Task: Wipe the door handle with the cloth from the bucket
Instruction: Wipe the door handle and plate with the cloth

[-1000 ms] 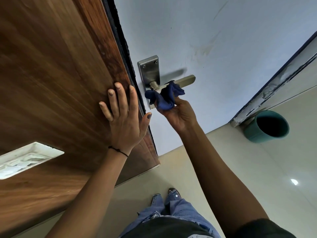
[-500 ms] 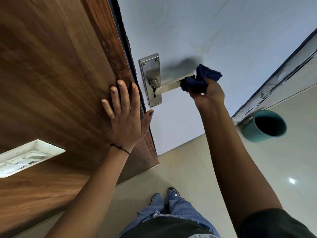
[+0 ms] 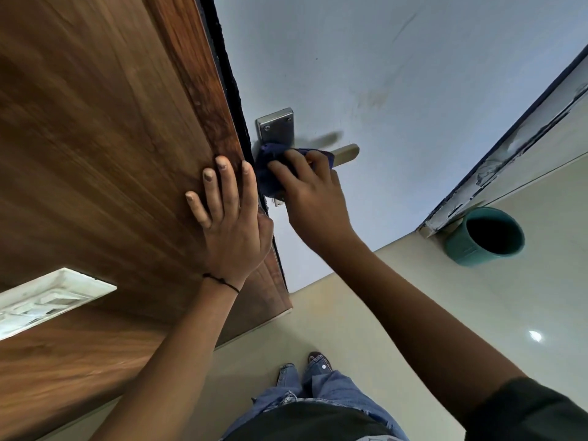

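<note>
**Cloth worked at the root of the lever**

The right hand (image 3: 313, 198) pressed a crumpled dark blue cloth (image 3: 270, 173) over the brushed metal door handle (image 3: 345, 154) near its backplate (image 3: 276, 127), fingers clenched on the fabric. The left hand (image 3: 230, 218) lay flat, fingers released, on the brown wooden door (image 3: 95, 138), probably steadying it. The teal bucket (image 3: 485, 237) stood well apart.

The right hand (image 3: 313, 189) with the blue cloth (image 3: 270, 173) has been moved from the free end of the door handle (image 3: 345, 154) back to its base at the metal plate (image 3: 276, 127). The lever tip is now uncovered; the lower plate is now covered.
</note>
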The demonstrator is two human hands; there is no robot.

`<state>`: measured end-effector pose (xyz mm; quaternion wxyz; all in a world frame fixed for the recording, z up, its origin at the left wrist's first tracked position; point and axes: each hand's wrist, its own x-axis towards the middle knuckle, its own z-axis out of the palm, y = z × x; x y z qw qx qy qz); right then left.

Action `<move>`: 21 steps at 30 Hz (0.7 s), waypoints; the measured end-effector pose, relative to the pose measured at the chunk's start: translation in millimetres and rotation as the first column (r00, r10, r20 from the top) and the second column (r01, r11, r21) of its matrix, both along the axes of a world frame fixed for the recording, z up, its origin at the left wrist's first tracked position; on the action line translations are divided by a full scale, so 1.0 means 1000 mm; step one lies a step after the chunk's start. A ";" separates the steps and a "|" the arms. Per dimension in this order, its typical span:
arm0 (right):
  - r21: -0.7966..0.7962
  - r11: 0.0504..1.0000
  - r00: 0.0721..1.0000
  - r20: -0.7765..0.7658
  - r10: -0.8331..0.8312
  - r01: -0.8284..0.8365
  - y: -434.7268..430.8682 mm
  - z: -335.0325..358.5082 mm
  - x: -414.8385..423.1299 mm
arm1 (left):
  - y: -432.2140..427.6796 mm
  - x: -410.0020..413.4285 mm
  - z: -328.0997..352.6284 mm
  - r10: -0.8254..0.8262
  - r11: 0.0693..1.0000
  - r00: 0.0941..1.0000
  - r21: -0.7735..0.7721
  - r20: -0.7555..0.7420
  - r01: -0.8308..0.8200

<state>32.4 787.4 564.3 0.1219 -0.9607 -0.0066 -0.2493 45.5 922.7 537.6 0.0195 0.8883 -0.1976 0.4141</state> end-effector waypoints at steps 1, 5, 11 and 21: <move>-0.027 1.000 1.000 -0.010 -0.003 0.002 -0.008 0.001 0.001 | 0.000 0.000 0.000 0.000 1.000 1.000 0.000 0.004 0.000; -0.019 0.993 0.992 -0.044 -0.116 0.115 -0.019 0.008 0.004 | 0.000 0.001 -0.001 0.001 1.000 1.000 -0.007 0.012 -0.001; -0.153 0.987 0.998 -0.043 -0.045 0.038 -0.010 0.003 0.007 | 0.000 0.001 -0.001 -0.020 0.999 1.000 -0.037 0.014 0.020; -0.034 0.999 0.968 -0.249 -0.007 -0.002 -0.077 0.019 0.018 | 0.000 0.001 0.000 -0.040 0.998 0.999 -0.049 -0.013 0.039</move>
